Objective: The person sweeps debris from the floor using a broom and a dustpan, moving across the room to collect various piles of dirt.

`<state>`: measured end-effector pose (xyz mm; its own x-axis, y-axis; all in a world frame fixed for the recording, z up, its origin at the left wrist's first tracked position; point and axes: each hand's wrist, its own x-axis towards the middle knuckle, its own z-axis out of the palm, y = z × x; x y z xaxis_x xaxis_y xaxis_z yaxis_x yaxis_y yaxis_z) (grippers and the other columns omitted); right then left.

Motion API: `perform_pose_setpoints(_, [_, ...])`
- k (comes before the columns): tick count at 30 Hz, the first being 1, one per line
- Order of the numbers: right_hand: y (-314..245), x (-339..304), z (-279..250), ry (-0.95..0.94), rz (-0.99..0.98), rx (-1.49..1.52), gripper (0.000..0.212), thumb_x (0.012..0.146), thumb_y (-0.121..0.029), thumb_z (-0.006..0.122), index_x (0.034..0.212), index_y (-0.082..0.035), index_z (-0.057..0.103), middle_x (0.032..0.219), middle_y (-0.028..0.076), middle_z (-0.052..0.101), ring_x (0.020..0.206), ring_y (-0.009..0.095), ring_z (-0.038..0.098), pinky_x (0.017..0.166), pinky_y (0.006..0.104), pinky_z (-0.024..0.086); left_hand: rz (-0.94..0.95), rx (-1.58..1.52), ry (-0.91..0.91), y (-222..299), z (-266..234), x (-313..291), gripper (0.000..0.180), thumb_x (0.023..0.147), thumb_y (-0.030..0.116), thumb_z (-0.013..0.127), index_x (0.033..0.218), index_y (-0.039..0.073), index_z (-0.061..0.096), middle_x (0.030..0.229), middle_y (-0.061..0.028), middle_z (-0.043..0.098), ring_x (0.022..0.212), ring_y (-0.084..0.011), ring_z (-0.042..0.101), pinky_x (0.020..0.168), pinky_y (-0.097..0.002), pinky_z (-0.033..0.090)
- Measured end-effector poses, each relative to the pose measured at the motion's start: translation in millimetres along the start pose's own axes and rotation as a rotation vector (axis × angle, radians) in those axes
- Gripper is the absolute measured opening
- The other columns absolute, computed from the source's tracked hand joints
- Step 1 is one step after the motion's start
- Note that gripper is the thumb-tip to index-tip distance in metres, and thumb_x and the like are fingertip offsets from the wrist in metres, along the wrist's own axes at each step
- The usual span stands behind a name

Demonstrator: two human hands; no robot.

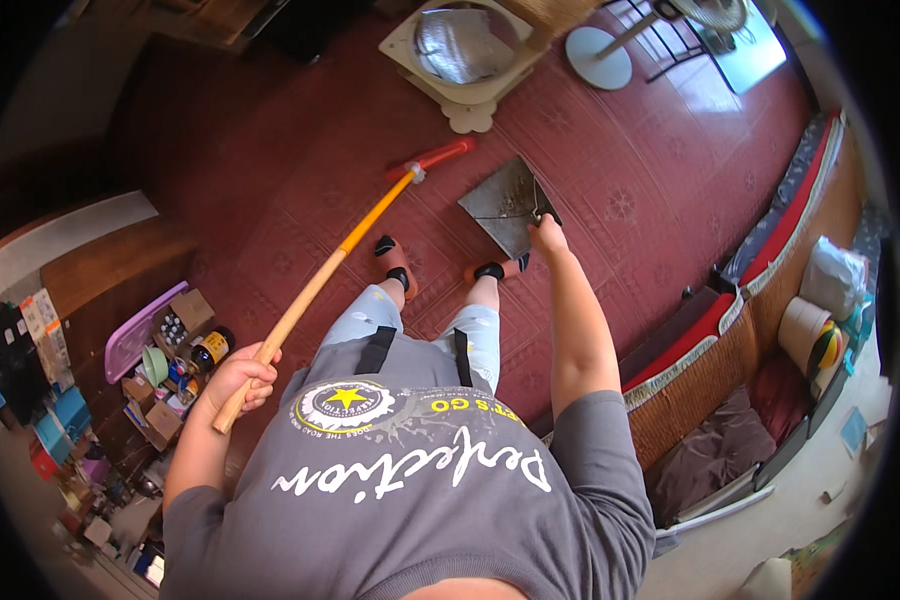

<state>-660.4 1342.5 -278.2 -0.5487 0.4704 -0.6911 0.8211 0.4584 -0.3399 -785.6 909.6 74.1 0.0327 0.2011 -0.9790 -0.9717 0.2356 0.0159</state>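
My left hand (245,380) is wrapped round the lower end of a broom's (315,281) wooden handle. The handle slants away to the upper right, turning yellow-orange toward its far part. At its far end the red broom head (442,154) is near the floor; whether it touches I cannot tell. In my right hand (547,236) is the wire handle of a grey metal dustpan (500,205), its fingers closed. The pan lies just right of the broom head, ahead of my feet, with some specks on its surface. The two tools are apart.
Red patterned flooring (610,170) spreads around me. A cream-framed piece with a shiny oval panel (465,45) stands ahead, beside a fan's round white base (598,58). A long cushioned wooden bench (715,380) runs along the right. Boxes and bottles fill a purple crate (135,335) at left.
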Motion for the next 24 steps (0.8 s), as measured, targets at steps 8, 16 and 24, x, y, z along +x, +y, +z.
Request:
perform_pose_setpoints(8, [-86.0,-11.9,35.3,0.019,-0.03,-0.117,0.038,0.076,-0.027,0.056,0.099,0.003,0.049,0.095,0.026,0.057,0.094,0.038,0.054,0.077,0.0428,0.044,0.069,-0.169,-0.046,-31.6,-138.8,-12.0,0.02,0.072,-0.002,0.048,0.088,0.008,0.046,0.053,0.0003,0.041,0.039,-0.0073,0.039,0.032,-0.0209,0.031])
perform_pose_setpoints(16, [-208.1,-48.8,54.1,0.022,-0.12,-0.037,0.038,0.076,-0.027,0.054,0.098,0.003,0.047,0.093,0.027,0.057,0.093,0.041,0.053,0.078,0.0448,0.043,0.227,-0.361,0.118,-82.0,-203.0,-1.3,0.018,0.071,-0.001,0.05,0.086,0.008,0.047,0.058,0.0004,0.044,0.046,-0.0073,0.042,0.04,-0.0193,0.032])
perform_pose_setpoints(24, [-294.6,-24.9,114.4,0.112,-0.032,0.181,0.038,0.078,-0.028,0.057,0.096,0.005,0.048,0.092,0.026,0.057,0.089,0.041,0.054,0.076,0.0427,0.044,0.336,-0.757,0.025,-108.1,-250.0,4.8,0.017,0.075,0.003,0.046,0.092,0.008,0.046,0.053,0.0028,0.038,0.038,-0.0068,0.034,0.036,-0.0199,0.031])
